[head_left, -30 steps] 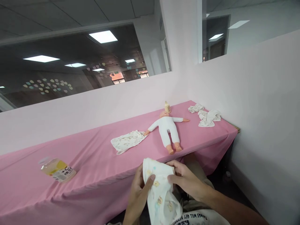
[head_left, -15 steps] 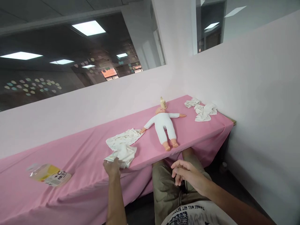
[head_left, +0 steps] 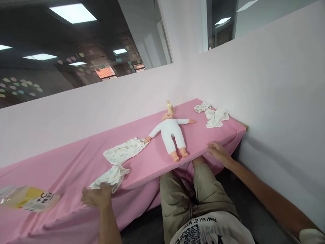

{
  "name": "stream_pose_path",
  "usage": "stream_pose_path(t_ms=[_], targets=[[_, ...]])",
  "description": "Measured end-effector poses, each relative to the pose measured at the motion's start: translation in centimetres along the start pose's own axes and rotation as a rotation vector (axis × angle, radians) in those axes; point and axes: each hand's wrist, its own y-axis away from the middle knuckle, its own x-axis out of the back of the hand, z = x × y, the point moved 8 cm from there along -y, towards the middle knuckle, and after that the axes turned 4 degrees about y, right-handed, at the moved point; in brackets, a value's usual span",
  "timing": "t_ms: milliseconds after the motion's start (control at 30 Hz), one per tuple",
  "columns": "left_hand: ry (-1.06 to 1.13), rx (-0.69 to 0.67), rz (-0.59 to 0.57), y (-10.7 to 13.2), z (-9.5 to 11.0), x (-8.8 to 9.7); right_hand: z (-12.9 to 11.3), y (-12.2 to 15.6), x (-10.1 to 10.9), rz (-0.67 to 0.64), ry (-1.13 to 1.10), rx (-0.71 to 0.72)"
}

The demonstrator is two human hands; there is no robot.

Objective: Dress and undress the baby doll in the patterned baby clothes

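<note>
My left hand [head_left: 98,196] is closed on a crumpled white printed cloth [head_left: 114,176] near the front edge of the table. Just behind it a second white printed cloth [head_left: 124,151], perhaps a baby garment, lies spread out; the two touch or overlap slightly. A baby doll [head_left: 171,133] in a white bodysuit lies on its back, arms out, feet toward me. One doll hand rests at the end of the spread cloth. Over the table's right front edge, apart from the doll, hovers my right hand [head_left: 217,151], fingers curled in with nothing seen in them.
A pink sheet [head_left: 147,169] covers the long table against the wall. Two white crumpled cloths [head_left: 217,118] lie at the far right corner. Beyond the doll's head stands a small pale yellow bottle [head_left: 170,107]. At left lies a large clear bottle with yellow label [head_left: 34,198].
My left hand has drawn the crumpled cloth left, partly off the spread one. The right hand has moved from above my lap to the table's edge, its fingers closing. The view has shifted right.
</note>
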Motion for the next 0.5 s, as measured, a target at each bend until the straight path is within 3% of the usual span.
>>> stream_pose_path(t_ms=[133, 200, 267, 367, 500], targets=[[-0.065, -0.097, 0.051, 3.1, 1.8, 0.1, -0.4, -6.6, 6.6, 0.286, 0.639, 0.064], [-0.069, -0.195, 0.009, 4.8, 3.5, -0.2, -1.3, -9.5, 8.7, 0.322, 0.977, 0.168], [-0.045, -0.289, -0.032, 6.4, 5.1, -0.4, -1.8, -12.4, 9.8, 0.277, 1.198, 0.272], [0.015, -0.409, -0.084, 8.4, 7.1, -0.5, -1.8, -16.1, 11.3, 0.216, 1.339, 0.355], [0.073, -0.48, -0.127, 9.7, 7.9, -0.7, -0.9, -20.0, 14.6, 0.345, 1.271, 0.176]])
